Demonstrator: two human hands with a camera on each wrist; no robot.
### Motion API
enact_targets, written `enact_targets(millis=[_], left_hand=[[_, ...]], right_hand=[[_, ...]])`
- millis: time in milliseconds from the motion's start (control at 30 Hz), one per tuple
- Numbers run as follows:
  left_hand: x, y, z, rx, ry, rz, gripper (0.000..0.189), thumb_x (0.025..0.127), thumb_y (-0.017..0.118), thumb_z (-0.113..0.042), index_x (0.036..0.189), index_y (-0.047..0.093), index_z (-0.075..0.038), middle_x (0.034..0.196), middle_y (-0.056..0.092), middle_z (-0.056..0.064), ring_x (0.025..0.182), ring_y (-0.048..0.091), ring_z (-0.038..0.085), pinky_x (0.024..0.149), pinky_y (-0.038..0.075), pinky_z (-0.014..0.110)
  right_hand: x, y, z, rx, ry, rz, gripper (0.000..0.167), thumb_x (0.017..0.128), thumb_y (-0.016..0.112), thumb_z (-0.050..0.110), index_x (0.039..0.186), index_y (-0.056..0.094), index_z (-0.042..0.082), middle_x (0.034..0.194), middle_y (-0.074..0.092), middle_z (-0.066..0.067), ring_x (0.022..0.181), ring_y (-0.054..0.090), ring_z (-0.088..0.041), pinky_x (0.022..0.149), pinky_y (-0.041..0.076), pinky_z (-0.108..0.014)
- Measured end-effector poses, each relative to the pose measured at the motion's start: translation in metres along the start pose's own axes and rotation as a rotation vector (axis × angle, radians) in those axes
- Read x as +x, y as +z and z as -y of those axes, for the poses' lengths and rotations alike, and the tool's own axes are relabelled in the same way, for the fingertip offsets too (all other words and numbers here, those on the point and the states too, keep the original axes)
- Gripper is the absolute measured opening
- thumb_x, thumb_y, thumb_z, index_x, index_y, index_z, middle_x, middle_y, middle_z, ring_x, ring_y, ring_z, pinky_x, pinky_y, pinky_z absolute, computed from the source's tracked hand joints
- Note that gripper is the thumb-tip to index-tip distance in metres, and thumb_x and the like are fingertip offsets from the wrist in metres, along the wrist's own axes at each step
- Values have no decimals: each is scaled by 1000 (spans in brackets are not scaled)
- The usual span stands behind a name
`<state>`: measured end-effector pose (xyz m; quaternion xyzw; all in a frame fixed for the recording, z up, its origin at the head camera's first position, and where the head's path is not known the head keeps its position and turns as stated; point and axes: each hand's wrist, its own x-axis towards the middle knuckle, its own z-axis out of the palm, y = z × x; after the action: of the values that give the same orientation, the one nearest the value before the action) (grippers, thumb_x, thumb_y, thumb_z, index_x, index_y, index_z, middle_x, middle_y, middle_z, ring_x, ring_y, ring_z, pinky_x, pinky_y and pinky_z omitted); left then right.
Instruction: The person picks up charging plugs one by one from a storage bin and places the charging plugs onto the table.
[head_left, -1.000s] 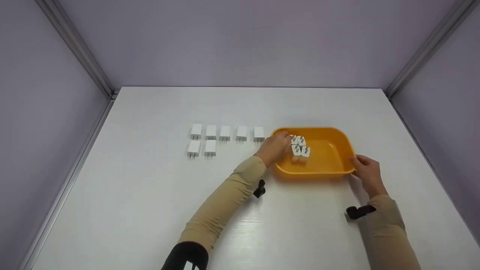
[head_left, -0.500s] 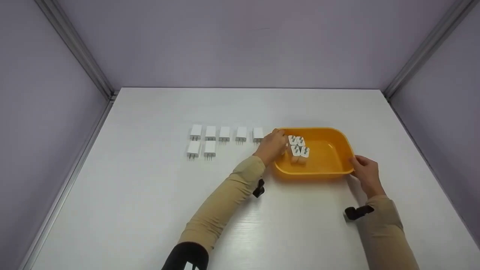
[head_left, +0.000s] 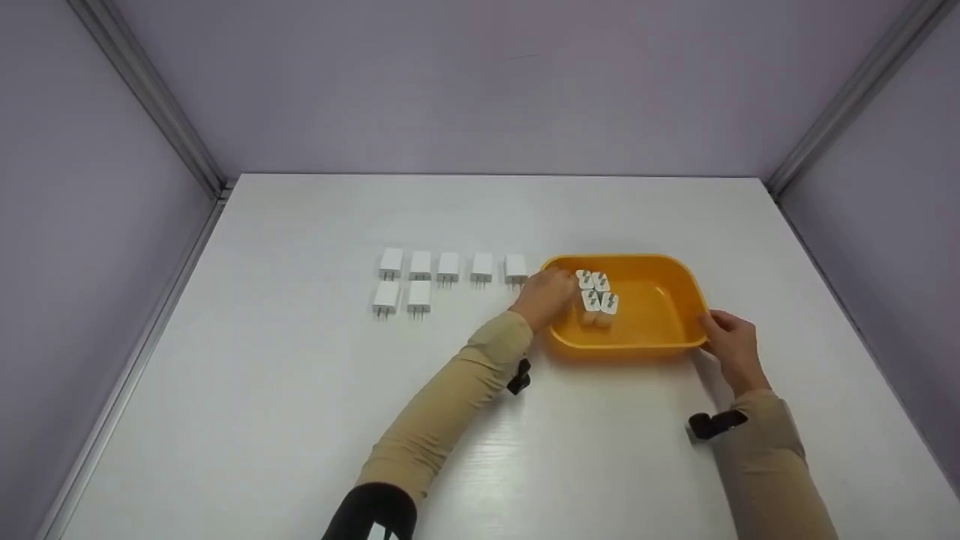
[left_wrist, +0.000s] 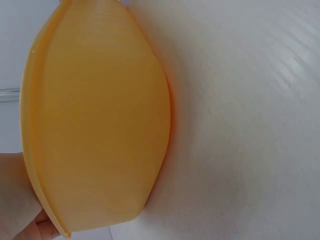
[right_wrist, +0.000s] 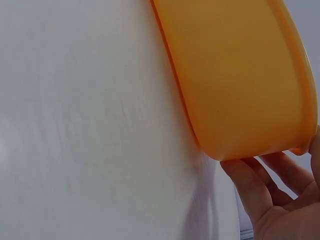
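Note:
My left hand (head_left: 546, 298) reaches over the left end of a yellow plastic tray (head_left: 649, 307), knuckles bent at the rim. Its fingertips are hidden inside, close beside several white chargers (head_left: 598, 301) that stand on end there; I cannot tell whether it holds one. In the left wrist view the hand (left_wrist: 17, 195) shows past the rim, with the tray's outer wall (left_wrist: 100, 115) in front. On the opposite end, my right hand (head_left: 731, 345) grips the tray's near right corner. The right wrist view shows fingers (right_wrist: 250, 187) under the outer wall and the thumb at the rim.
More white plug chargers (head_left: 448, 267) lie left of the tray in two rows, prongs toward me. The white table (head_left: 300, 405) meets grey walls (head_left: 502, 97) at the back and sides. Black straps (head_left: 718, 425) are on both wrists.
My left hand drew slightly back to the left rim, then dipped back down into the tray. The right hand, the tray and the chargers on the table have stayed in place.

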<state>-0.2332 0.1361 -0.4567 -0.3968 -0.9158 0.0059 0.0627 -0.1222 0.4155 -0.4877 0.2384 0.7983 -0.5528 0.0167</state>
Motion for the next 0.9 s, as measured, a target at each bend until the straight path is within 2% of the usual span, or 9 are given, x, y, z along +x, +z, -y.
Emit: enact_targets(millis=[167,300,467,733,900], left_hand=[[0,0,1,-74,7,33,26,92,57,-1,108,74,-13,107,73,3,98,68,18,85,58,27],[1,-2,3,-157,24,53,27,91,59,-3,105,76,-19,108,74,2,101,68,18,88,58,28],[1,-3,4,-213,42,62,27,90,60,-3,103,77,-20,109,73,2,102,67,19,92,56,28],[-3,-7,2,-157,66,29,24,91,59,-3,108,74,-12,107,72,6,99,66,19,88,57,26],[-5,-10,0,-124,60,34,26,94,54,-2,114,70,-7,111,70,7,101,65,19,89,56,25]], right_hand=[[-1,1,0,56,-37,-16,56,98,51,31,135,45,-11,85,55,25,80,57,9,71,53,-8],[1,1,-1,62,-36,-10,56,98,50,30,136,44,-11,85,55,25,80,57,10,71,53,-8],[-1,-1,0,51,-26,6,61,98,49,34,140,40,-10,87,54,25,81,57,12,73,53,-7],[-1,0,1,45,-21,5,62,98,48,36,140,40,-9,88,53,26,81,56,12,74,52,-6],[-1,1,1,73,-12,5,61,99,49,34,141,39,-10,85,55,27,80,57,12,73,53,-6]])
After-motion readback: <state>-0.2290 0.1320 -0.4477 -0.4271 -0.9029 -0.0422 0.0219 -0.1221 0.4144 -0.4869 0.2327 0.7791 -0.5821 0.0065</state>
